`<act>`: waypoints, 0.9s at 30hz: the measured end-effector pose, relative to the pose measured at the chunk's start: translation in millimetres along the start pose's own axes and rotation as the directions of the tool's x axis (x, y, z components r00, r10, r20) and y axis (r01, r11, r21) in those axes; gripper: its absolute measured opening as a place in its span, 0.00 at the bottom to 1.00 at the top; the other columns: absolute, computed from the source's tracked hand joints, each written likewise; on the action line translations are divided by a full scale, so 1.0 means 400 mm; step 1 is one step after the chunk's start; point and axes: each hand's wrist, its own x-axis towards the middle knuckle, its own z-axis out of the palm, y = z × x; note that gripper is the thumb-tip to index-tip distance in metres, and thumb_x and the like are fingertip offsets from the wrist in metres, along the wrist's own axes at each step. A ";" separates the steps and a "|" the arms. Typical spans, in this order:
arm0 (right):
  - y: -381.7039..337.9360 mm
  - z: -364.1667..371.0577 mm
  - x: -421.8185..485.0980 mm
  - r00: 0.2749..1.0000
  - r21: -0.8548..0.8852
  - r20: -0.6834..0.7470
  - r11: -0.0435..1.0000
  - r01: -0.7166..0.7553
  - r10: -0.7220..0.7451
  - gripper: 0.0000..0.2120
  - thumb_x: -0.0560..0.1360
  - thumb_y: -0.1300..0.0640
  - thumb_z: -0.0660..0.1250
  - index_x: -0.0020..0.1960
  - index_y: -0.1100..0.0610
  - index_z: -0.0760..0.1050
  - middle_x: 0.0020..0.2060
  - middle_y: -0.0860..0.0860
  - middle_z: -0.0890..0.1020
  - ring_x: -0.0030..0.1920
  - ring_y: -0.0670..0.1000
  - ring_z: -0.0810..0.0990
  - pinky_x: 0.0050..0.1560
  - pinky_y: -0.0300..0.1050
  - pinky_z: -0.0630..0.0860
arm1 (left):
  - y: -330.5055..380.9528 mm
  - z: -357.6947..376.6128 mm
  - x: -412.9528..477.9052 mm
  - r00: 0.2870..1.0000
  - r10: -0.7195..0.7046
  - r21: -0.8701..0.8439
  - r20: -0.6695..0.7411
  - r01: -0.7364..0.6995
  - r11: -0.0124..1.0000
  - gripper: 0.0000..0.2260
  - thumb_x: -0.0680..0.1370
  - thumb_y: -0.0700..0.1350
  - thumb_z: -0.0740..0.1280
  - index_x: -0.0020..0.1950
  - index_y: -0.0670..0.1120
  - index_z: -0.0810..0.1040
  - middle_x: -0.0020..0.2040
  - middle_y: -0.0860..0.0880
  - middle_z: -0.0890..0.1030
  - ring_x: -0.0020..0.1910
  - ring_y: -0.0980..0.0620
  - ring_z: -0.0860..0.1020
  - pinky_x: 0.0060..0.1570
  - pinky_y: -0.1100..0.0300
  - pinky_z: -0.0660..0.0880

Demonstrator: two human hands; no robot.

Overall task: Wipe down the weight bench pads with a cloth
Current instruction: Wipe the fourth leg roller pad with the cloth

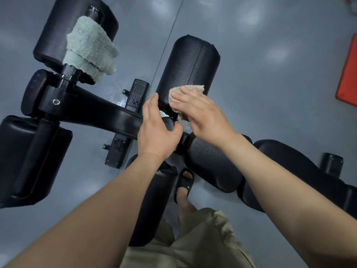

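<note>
A black weight bench with several foam roller pads fills the view from above. My right hand [202, 115] presses a beige cloth [180, 93] against the near end of an upright black roller pad [190, 62]. My left hand [156, 128] curls round the black frame bar [116, 117] and the round end cap just beside that pad. A second black roller pad [212, 163] lies below my right wrist. A pale green towel [90, 49] hangs folded over the post by the far left roller pad [56, 31].
Grey floor [270, 74] surrounds the bench. An orange mat [347, 72] lies at the right edge. Black foot plates [136, 93] sit under the frame. My foot in a black slide sandal [184, 185] stands between the pads. A large flat pad [25, 161] lies at the left.
</note>
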 end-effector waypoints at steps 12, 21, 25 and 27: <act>-0.008 0.008 -0.049 0.982 0.046 -0.165 0.995 -0.087 0.093 0.19 0.76 0.75 0.57 0.62 0.66 0.79 0.66 0.58 0.78 0.71 0.59 0.73 0.75 0.51 0.65 | -0.004 0.003 0.005 1.000 -0.012 0.028 0.011 0.012 1.000 0.41 0.74 0.54 0.69 0.82 0.54 0.52 0.81 0.56 0.55 0.70 0.52 0.72 0.62 0.50 0.74; 0.079 -0.007 0.045 0.958 0.002 -0.281 0.998 -0.061 0.059 0.13 0.81 0.69 0.61 0.63 0.67 0.79 0.66 0.60 0.79 0.69 0.58 0.76 0.72 0.58 0.69 | -0.002 0.004 0.006 1.000 0.010 0.029 -0.005 -0.010 1.000 0.39 0.73 0.53 0.70 0.81 0.53 0.57 0.79 0.55 0.57 0.70 0.53 0.70 0.62 0.52 0.73; 0.155 -0.036 0.121 0.941 -0.043 -0.313 0.987 -0.152 0.131 0.14 0.80 0.68 0.62 0.63 0.63 0.80 0.67 0.57 0.79 0.68 0.59 0.76 0.74 0.53 0.67 | -0.003 0.005 0.005 1.000 0.010 0.028 -0.007 -0.010 1.000 0.38 0.73 0.51 0.70 0.81 0.53 0.58 0.79 0.55 0.58 0.69 0.53 0.71 0.61 0.54 0.71; 0.179 -0.054 0.162 0.933 -0.045 -0.313 0.978 -0.203 0.179 0.15 0.80 0.67 0.60 0.63 0.62 0.80 0.67 0.57 0.79 0.68 0.59 0.77 0.74 0.51 0.66 | -0.003 0.005 0.005 1.000 0.009 0.026 -0.004 -0.008 1.000 0.37 0.73 0.51 0.70 0.80 0.53 0.58 0.79 0.55 0.57 0.68 0.52 0.72 0.61 0.53 0.72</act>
